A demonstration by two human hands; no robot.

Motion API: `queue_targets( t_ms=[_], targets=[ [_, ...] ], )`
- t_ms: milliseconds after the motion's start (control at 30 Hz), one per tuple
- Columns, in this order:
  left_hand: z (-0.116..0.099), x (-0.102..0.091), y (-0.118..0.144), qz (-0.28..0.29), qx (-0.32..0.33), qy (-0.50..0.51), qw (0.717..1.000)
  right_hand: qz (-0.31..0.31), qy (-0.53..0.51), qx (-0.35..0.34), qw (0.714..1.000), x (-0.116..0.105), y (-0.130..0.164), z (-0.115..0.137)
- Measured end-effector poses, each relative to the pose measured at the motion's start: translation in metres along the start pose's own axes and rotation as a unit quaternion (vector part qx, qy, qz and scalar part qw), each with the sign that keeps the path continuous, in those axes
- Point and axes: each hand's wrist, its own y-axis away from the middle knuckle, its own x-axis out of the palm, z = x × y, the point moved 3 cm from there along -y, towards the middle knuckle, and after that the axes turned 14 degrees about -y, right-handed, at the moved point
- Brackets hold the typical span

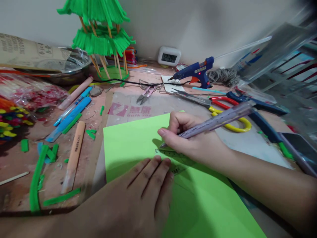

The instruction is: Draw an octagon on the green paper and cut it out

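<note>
On the green paper sheet (138,138), mid-desk, a clear ruler (177,158) lies flat. Left hand (146,185) presses it, fingers extended. Right hand (193,138) is closed around a purple pen (218,120), tip at the ruler's edge. Yellow-handled scissors (223,112) lie just beyond; blue glue gun (196,71) farther back.

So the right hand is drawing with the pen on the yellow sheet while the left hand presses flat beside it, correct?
Not quite. The sheet is green, not yellow; the head view shows it plainly. The rest holds: the right hand grips the pen with its tip down on the sheet, and the left hand lies flat beside it, fingertips at a clear ruler.
</note>
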Motion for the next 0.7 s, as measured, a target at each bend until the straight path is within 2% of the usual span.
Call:
queue_targets(
  t_ms=[33, 167, 300, 467, 700],
  targets=[
    [0.0, -0.0018, -0.0004, -0.017, -0.003, -0.012, 1.0, 0.003, 0.001, 0.002, 1.0, 0.0002, -0.0002, -0.0004],
    [-0.0002, -0.0018, -0.002, 0.054, 0.004, 0.021, 0.998, 0.014, 0.005, 0.006, 1.0, 0.0004, 0.0, -0.0027],
    [-0.0006, -0.001, -0.0043, 0.076, -0.003, 0.046, 0.996, 0.023, 0.013, -0.006, 1.0, 0.0014, 0.0004, -0.004],
    [-0.0009, 0.0009, -0.0033, 0.062, -0.005, 0.046, 0.997, 0.033, 0.007, -0.001, 0.999, 0.0027, 0.0004, -0.0047],
    [0.0039, -0.0021, -0.0061, 0.006, -0.008, 0.003, 1.0, 0.042, 0.054, -0.033, 0.997, 0.0006, 0.0007, 0.0024]
  ],
)
